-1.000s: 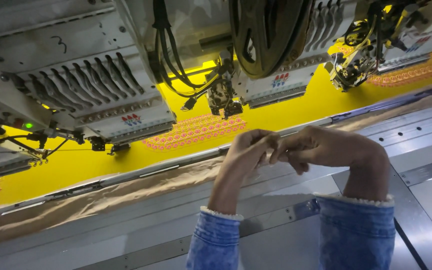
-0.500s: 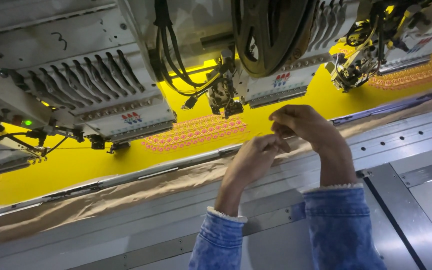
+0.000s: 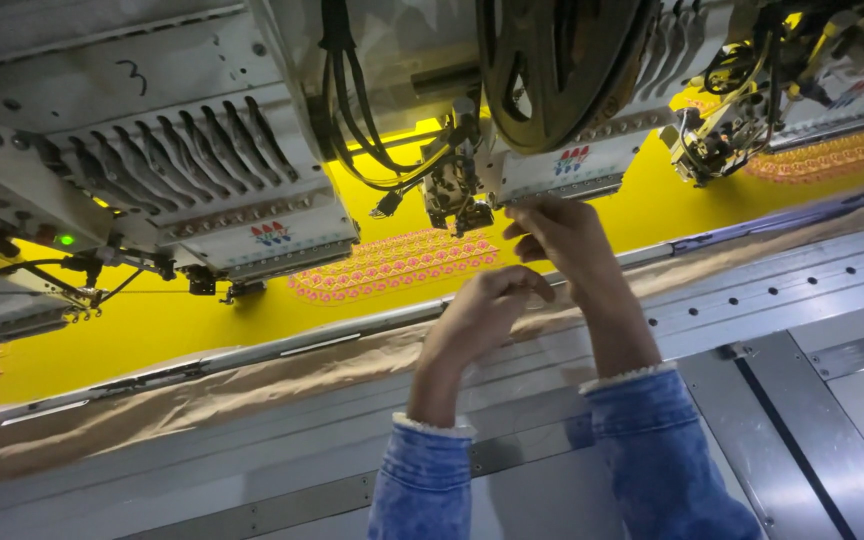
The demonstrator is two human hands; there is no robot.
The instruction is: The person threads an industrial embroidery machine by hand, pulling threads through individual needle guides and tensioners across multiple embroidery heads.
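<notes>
My right hand [image 3: 564, 236] is raised to just below the embroidery head [image 3: 457, 195], with its fingertips pinched together beside the needle area. My left hand [image 3: 482, 312] hangs lower and to the left, curled, its fingers also pinched. A very fine thread [image 3: 530, 300] seems to run between the two hands; it is barely visible. Both wrists wear blue denim sleeves. Under the heads lies yellow fabric [image 3: 182, 320] with an orange and pink stitched motif [image 3: 392, 265].
A second embroidery head [image 3: 202, 200] with a row of needle bars stands at the left, and a third [image 3: 742, 120] at the right. A brown paper strip [image 3: 202, 390] runs along the fabric's near edge. The grey metal machine bed [image 3: 802, 300] lies in front.
The hands were joined one second ago. They have drawn apart: my right hand rose toward the embroidery head while my left stayed lower.
</notes>
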